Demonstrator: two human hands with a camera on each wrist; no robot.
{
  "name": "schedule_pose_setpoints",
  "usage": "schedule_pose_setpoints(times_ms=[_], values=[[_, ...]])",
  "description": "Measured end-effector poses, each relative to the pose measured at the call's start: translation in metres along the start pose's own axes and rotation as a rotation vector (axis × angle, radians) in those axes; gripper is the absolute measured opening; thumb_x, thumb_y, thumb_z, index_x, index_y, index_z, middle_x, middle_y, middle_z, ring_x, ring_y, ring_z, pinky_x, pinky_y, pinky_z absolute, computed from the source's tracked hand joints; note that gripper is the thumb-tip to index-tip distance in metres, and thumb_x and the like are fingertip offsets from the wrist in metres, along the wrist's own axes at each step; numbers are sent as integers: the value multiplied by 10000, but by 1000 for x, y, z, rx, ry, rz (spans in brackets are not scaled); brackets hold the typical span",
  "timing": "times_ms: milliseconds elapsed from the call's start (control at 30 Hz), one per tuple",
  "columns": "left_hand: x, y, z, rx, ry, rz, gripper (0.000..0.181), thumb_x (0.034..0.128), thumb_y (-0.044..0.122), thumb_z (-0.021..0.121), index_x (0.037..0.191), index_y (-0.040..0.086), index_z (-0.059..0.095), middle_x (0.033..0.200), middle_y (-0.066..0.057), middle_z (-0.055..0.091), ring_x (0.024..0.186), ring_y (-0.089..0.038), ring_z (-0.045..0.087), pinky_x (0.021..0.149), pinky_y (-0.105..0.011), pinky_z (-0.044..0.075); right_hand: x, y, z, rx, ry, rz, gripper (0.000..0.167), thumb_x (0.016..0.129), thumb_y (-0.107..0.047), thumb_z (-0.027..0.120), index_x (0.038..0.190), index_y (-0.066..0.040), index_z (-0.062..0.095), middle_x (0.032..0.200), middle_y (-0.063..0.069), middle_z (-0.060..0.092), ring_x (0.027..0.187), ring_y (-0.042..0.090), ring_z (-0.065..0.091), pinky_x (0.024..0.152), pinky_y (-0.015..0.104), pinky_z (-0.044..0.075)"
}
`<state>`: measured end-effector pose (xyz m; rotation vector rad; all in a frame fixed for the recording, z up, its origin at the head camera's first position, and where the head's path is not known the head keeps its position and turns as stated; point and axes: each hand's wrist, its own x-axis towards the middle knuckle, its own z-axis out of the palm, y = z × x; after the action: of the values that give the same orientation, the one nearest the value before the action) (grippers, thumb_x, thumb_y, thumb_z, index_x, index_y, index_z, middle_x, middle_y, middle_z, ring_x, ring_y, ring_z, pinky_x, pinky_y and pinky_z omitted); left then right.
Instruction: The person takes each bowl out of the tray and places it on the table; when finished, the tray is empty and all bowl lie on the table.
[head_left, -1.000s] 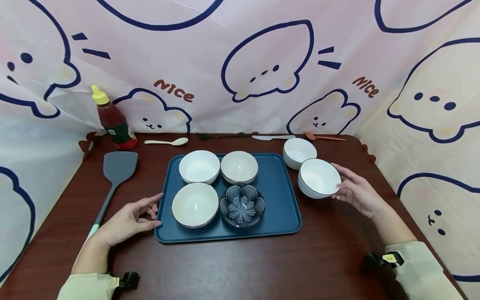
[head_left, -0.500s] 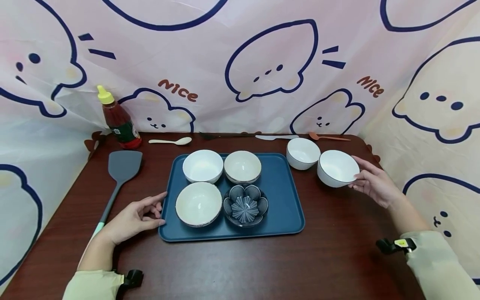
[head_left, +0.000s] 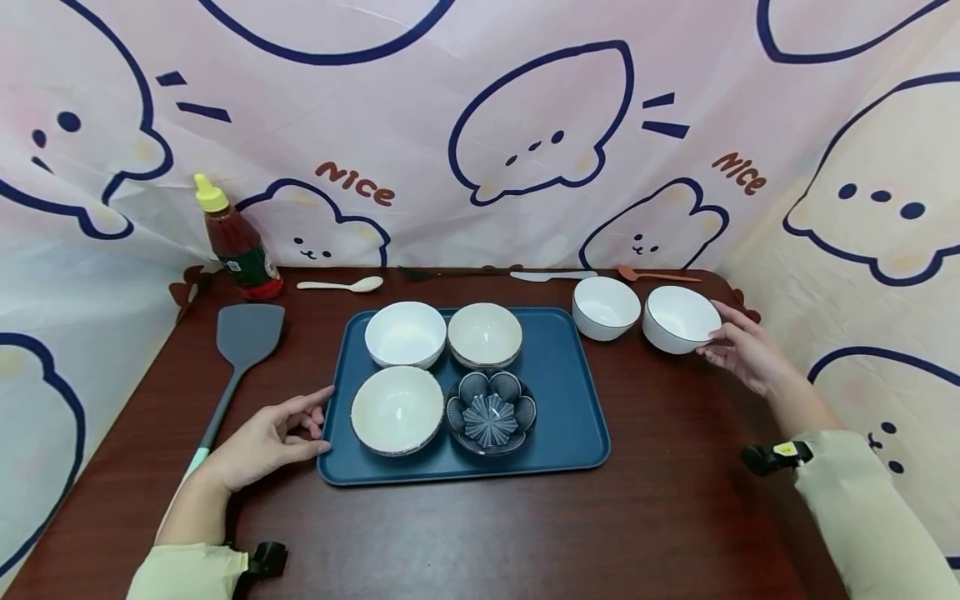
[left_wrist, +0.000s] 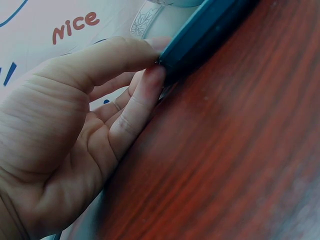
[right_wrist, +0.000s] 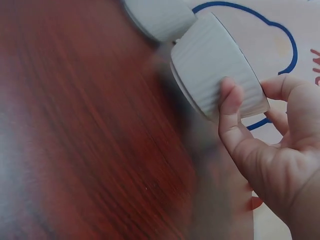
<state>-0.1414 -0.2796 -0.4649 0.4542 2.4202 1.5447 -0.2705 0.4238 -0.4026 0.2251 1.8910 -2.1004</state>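
Note:
In my right hand (head_left: 746,350) is a plain white bowl (right_wrist: 215,65), pinched at its right side between thumb and fingers. It is slightly tilted, and I cannot tell whether its base touches the table. Just left of it stands another white bowl (head_left: 606,307). With thumb and fingertips, my left hand (head_left: 262,437) grips the left edge of a blue tray (head_left: 562,400). On that tray sit a white bowl (head_left: 406,333), two cream bowls, one at the back (head_left: 484,333) and one in front (head_left: 397,410), and a dark blue flower-shaped bowl (head_left: 491,412).
Left of the tray lies a grey spatula (head_left: 250,333), with a red sauce bottle (head_left: 242,250) behind it. Along the back edge are a cream spoon (head_left: 341,285), a white knife (head_left: 553,275) and an orange utensil (head_left: 658,275). Patterned cloth walls rise at the back and sides.
My right hand has carried the white bowl right and back, from in front of the other white bowl to beside it. My left hand stays at the tray's edge.

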Motion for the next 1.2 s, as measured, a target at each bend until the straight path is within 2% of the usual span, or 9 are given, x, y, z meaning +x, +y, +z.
schedule_pose_setpoints(times_ms=[233, 467, 633, 767, 1033, 1200], values=[[-1, -2, 2, 3, -3, -1, 744, 862, 97, 775, 1490, -25, 394, 1048, -153, 555, 892, -90, 610, 733, -227, 577, 10, -2, -2, 36, 30, 24, 729, 1040, -64, 466, 1620, -250, 65, 1125, -35, 540, 788, 180, 706, 732, 270, 585], [-1, 1, 1, -5, -11, -6, 756, 861, 101, 777, 1498, -18, 389, 1050, -158, 552, 896, -92, 609, 735, -225, 577, 18, -1, -4, 54, 29, 39, 752, 1031, -54, 490, 1620, -255, 67, 1079, -49, 576, 787, 189, 709, 740, 278, 587], [-1, 3, 1, -10, -16, -12, 755, 862, 105, 777, 1499, -14, 389, 1051, -157, 549, 901, -96, 606, 739, -225, 576, 22, 2, -4, 77, 44, 56, 761, 1029, -44, 486, 1617, -289, 68, 1185, -15, 453, 796, 188, 707, 749, 279, 587], [-1, 3, 1, -9, -12, -24, 762, 856, 117, 785, 1497, -10, 393, 1050, -148, 552, 902, -93, 608, 741, -229, 577, 24, 4, -2, 90, 57, 57, 770, 1026, -47, 497, 1614, -313, 78, 1217, -4, 410, 808, 190, 705, 751, 278, 587], [-2, 3, -1, -9, -4, -32, 762, 854, 113, 786, 1496, -9, 395, 1044, -142, 554, 898, -89, 608, 734, -228, 575, 23, 7, 8, 69, 56, 13, 770, 1033, -86, 508, 1618, -280, 46, 1180, -30, 432, 805, 151, 715, 734, 252, 582], [-2, 3, -2, -2, -4, -23, 766, 857, 116, 784, 1501, -9, 389, 1048, -144, 554, 900, -94, 610, 733, -233, 576, 19, 10, 10, 103, 90, -88, 712, 1036, -128, 525, 1616, -259, 132, 1008, -49, 566, 787, 110, 719, 694, 211, 564]])
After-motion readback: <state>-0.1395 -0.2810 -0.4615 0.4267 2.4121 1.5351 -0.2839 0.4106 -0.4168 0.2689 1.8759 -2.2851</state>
